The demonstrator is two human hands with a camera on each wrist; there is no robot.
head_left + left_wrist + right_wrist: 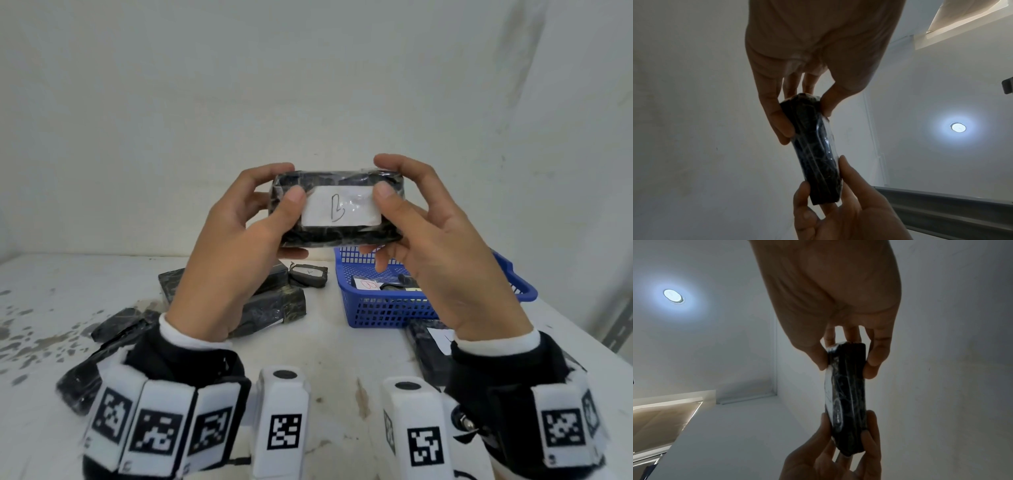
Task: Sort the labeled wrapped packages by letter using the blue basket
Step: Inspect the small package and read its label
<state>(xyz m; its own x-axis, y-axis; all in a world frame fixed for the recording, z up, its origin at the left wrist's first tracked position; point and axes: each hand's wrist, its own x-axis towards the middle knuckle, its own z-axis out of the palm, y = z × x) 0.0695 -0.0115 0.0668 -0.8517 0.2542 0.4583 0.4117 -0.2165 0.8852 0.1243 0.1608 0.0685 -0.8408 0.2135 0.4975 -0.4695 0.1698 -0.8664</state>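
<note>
Both hands, left hand (236,240) and right hand (442,246), pinch the ends of a wrapped package (339,209) raised above the table (342,359); I read its label (340,207) as B. Next, I judge, it goes into the blue basket (383,311), beside another B.

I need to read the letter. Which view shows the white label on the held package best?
The head view: the white label faces the camera between both hands, reading roughly "B". Both wrist views show only the package's dark edge.

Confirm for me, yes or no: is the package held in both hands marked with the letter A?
No. The white label on the held package shows a handwritten B in the head view.
</note>
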